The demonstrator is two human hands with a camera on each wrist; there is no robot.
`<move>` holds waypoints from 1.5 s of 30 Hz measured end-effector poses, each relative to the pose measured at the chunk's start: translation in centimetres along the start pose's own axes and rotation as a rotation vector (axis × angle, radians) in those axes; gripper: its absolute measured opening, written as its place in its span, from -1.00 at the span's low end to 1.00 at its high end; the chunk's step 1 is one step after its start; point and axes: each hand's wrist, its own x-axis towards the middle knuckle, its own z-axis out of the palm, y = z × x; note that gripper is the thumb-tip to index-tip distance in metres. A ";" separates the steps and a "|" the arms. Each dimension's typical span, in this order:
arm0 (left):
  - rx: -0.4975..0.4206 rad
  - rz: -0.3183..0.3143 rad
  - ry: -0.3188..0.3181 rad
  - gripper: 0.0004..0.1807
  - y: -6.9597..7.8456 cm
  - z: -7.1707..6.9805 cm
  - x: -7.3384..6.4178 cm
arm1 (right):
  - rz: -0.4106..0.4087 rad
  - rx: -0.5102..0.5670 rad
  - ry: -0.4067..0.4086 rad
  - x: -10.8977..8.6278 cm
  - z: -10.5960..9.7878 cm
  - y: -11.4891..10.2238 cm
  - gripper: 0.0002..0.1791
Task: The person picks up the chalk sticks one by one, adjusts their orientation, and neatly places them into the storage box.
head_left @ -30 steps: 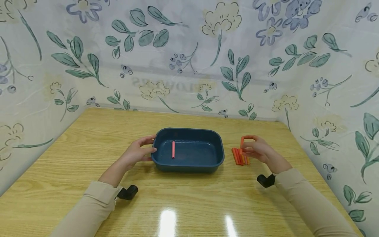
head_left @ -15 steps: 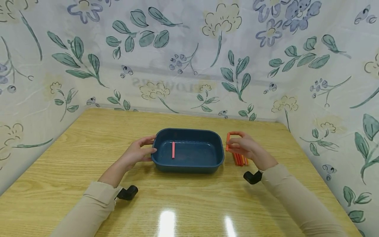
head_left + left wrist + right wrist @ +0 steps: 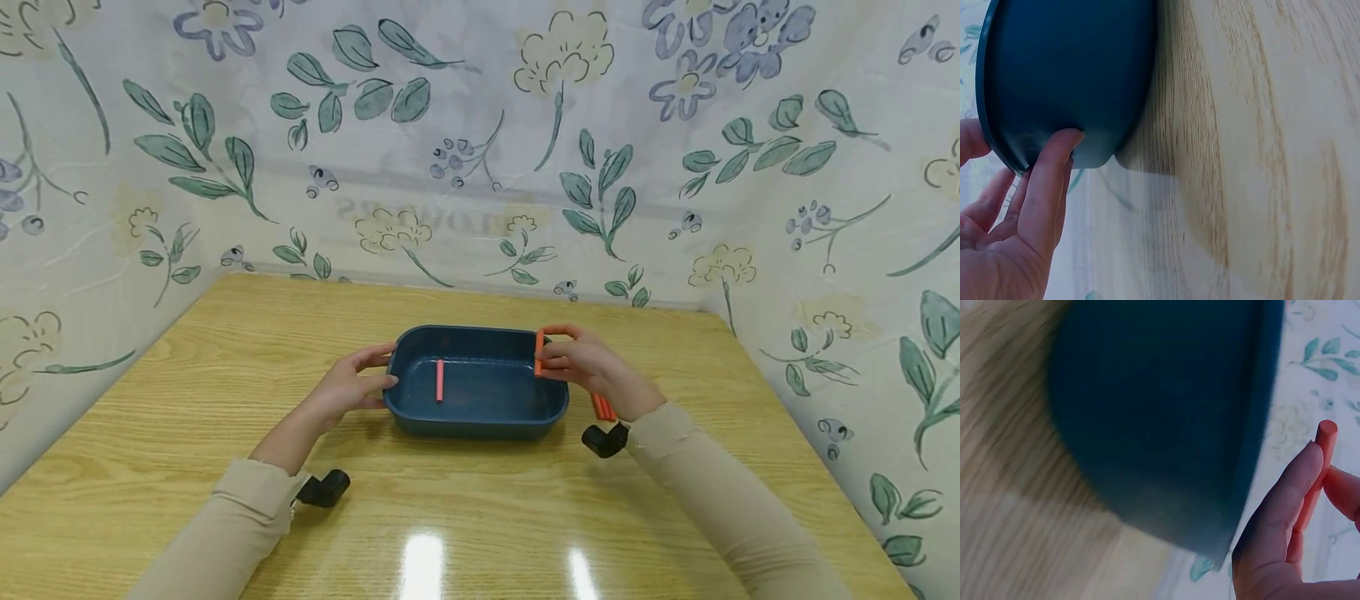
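A dark blue rectangular bin (image 3: pixel 486 392) stands on the table in the head view, with one pink stick (image 3: pixel 439 381) lying inside at its left. My left hand (image 3: pixel 351 383) holds the bin's left end, thumb and fingers about the rim; the left wrist view shows fingers against the outer wall (image 3: pixel 1069 81). Over the bin's right rim, my right hand (image 3: pixel 588 365) pinches an orange-red, chalk-like round stick (image 3: pixel 539 354) nearly upright. In the right wrist view that stick's flat end (image 3: pixel 1327 430) sticks out past the fingertips. Whether it is chalk or crayon I cannot tell.
Several red and orange sticks (image 3: pixel 603 407) lie on the wooden table (image 3: pixel 360 533) right of the bin, partly hidden by my right hand. Black wrist-worn pieces (image 3: pixel 324 488) sit under both wrists. A floral cloth (image 3: pixel 480 167) encloses the table's back and sides.
My right hand has lifted the orange-red stick from the group on the right and carried it left to above the bin's right rim. My left hand and the bin stay put.
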 end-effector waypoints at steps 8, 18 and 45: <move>-0.001 0.000 -0.003 -0.35 -0.1 0.0 0.1 | -0.001 -0.012 -0.048 0.8 2.2 -1.2 -0.38; -0.005 0.001 -0.004 -0.35 0.0 0.1 0.1 | 0.055 -0.002 -0.082 2.6 4.9 -2.4 -0.40; 0.003 0.017 -0.013 -0.35 0.1 -0.1 -0.1 | 0.329 -0.219 -0.165 8.3 9.9 -0.6 -0.74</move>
